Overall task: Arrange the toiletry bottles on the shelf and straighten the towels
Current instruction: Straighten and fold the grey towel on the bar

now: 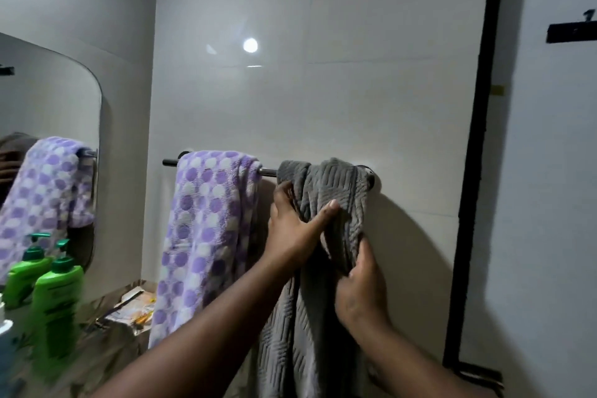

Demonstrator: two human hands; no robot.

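A grey ribbed towel (336, 184) hangs bunched at the right end of a metal towel rail (268, 172) on the white tiled wall. My left hand (295, 229) grips the towel's upper folds, thumb spread across the front. My right hand (361, 287) grips a fold lower down on the towel's right side. A purple and white dotted towel (206, 229) hangs over the rail's left part. A green pump bottle (56, 294) stands on the counter at the lower left.
A mirror (48, 100) on the left wall reflects the dotted towel and the green bottle. Papers and small items (132, 307) lie on the patterned counter. A black door frame (478, 155) runs down the right side.
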